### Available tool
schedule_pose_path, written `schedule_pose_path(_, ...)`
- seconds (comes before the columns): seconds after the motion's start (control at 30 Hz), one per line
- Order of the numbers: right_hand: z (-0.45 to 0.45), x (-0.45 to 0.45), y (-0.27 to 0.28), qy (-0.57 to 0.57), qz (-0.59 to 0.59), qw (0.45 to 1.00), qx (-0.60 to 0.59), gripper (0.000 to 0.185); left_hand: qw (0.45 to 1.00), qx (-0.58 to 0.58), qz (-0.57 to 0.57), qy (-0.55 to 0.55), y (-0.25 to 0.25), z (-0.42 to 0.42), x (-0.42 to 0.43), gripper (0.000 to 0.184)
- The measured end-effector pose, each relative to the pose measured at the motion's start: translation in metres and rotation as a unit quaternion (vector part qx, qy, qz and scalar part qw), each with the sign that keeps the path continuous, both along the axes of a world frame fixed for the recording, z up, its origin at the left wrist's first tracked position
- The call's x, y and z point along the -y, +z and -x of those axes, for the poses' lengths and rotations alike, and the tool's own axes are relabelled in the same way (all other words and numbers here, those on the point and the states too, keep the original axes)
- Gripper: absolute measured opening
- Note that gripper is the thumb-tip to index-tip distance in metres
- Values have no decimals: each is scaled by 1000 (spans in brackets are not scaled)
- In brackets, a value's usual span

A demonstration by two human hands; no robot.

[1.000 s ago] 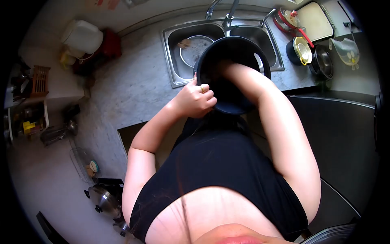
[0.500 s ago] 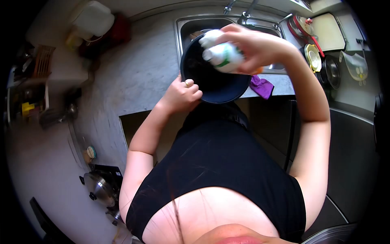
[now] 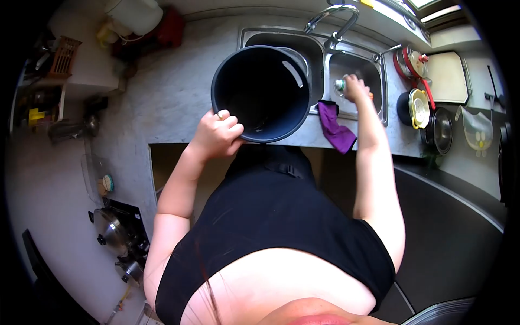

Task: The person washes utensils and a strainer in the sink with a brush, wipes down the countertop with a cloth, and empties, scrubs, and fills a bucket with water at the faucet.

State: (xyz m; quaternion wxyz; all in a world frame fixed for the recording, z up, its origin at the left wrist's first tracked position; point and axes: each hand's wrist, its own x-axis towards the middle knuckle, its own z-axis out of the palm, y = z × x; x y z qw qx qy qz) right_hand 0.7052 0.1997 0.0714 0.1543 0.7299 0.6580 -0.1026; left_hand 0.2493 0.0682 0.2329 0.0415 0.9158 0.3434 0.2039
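Note:
My left hand [image 3: 216,132] is closed on the near-left rim of a dark blue bucket [image 3: 300,105]. The bucket tilts toward me over the left sink basin and counter edge, its inside dark and a slot cut near the far rim. My right hand [image 3: 357,88] is down in the right sink basin [image 3: 345,64], fingers around a white bottle with green on it [image 3: 340,85]. Most of the bottle is hidden by the hand, and a bit of orange shows at the hand's right side. A purple cloth [image 3: 337,128] hangs over the counter's front edge between my arms.
Behind the basins rises a chrome faucet [image 3: 346,24]. Pots and pans, one a pan with a red handle [image 3: 427,89], stand right of the sink beside a cream board [image 3: 447,76]. At lower left, a lidded steel pot [image 3: 111,230] sits by the marble-like counter [image 3: 173,81].
My right hand has moved from above the bucket to the right basin, taking the white bottle along. The bucket has shifted left and its opening now faces me more.

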Motion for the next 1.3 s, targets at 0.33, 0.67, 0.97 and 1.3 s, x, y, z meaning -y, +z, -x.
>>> schedule_pose_path(0.33,-38,22,-95,-63,35,994,-77,72,991,-98,63,68,29,-51,-30,28)
schedule_pose_path(0.67,-79,-47,-102,-60,-227,922,-309,85,956,-251,144,56,51,-124,-105,28)
schedule_pose_path(0.97,-46,-121,-70,38,-181,914,-362,62,870,-361,330,66,72,-195,-180,41)
schedule_pose_path(1.3,-20,-100,-81,-22,-210,862,-460,43,908,-288,289,95,35,-214,-193,40)
